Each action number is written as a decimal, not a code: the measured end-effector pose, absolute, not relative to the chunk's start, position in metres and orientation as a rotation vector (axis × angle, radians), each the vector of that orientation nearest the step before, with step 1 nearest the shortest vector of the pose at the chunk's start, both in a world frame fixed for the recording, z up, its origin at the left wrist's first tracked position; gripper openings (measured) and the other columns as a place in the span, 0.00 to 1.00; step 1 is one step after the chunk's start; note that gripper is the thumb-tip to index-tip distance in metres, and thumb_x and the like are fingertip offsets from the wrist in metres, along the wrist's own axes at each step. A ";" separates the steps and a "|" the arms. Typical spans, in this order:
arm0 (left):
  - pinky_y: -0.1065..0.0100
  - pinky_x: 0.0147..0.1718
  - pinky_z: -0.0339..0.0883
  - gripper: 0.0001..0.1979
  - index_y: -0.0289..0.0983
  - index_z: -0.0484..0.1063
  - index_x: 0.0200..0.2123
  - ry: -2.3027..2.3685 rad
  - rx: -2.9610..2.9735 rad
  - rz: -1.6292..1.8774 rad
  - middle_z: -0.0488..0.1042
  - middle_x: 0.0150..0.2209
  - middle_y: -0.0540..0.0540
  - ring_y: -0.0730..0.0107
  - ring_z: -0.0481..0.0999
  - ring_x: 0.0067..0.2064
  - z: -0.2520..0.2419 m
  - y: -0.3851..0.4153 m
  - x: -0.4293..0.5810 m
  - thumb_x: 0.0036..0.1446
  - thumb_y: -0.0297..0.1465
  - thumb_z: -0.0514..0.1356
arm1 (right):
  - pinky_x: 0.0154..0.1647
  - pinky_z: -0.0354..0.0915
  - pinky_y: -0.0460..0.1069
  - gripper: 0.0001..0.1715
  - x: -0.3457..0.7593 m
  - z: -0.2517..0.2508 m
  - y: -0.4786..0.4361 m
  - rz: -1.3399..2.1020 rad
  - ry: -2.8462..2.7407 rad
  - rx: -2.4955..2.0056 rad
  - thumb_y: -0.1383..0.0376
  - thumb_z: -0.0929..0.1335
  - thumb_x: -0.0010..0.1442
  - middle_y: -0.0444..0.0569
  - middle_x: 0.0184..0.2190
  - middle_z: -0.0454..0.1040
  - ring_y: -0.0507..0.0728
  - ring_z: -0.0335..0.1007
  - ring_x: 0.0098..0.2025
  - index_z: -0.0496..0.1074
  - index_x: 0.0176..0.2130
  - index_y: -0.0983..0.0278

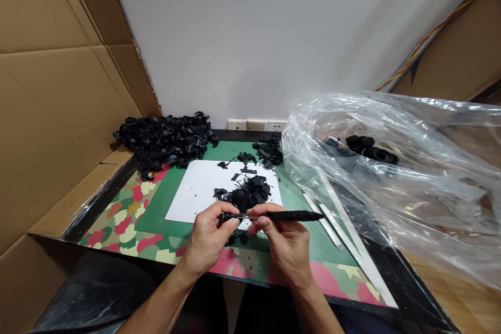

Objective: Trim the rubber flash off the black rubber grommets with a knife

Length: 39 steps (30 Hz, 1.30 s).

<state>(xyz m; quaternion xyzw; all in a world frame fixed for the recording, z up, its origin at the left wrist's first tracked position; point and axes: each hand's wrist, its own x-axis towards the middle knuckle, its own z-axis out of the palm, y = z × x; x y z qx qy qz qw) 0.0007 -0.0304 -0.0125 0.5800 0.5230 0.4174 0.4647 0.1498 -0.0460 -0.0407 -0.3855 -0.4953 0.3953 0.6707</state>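
Observation:
My left hand (209, 235) pinches a small black rubber-like part (227, 216) between thumb and fingertips. My right hand (288, 242) is closed around a slim, pen-shaped tool (295, 216) with a black handle pointing right. Its thin metal end reaches left to the black part; whether it is a blade or a pick I cannot tell. Just beyond my fingers lies a heap of black parts and scraps (250, 193) on a white sheet (188, 198). Smaller black bits lie below my hands.
A large pile of black scraps (168, 138) stands at the back left, a smaller pile (270, 150) at the back. To the right, a clear plastic bag (352, 188) holds black round parts (371, 150). White strips (323, 219) lie on the green mat (156, 214). Cardboard (58, 88) walls the left.

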 end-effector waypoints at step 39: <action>0.75 0.15 0.51 0.13 0.34 0.74 0.32 1.303 1.264 0.995 0.63 0.15 0.56 0.78 0.60 0.17 -0.011 -0.032 0.002 0.43 0.34 0.64 | 0.24 0.70 0.48 0.07 0.149 -0.040 -0.050 0.798 -1.150 -0.864 0.62 0.69 0.61 0.47 0.29 0.76 0.52 0.73 0.23 0.76 0.35 0.62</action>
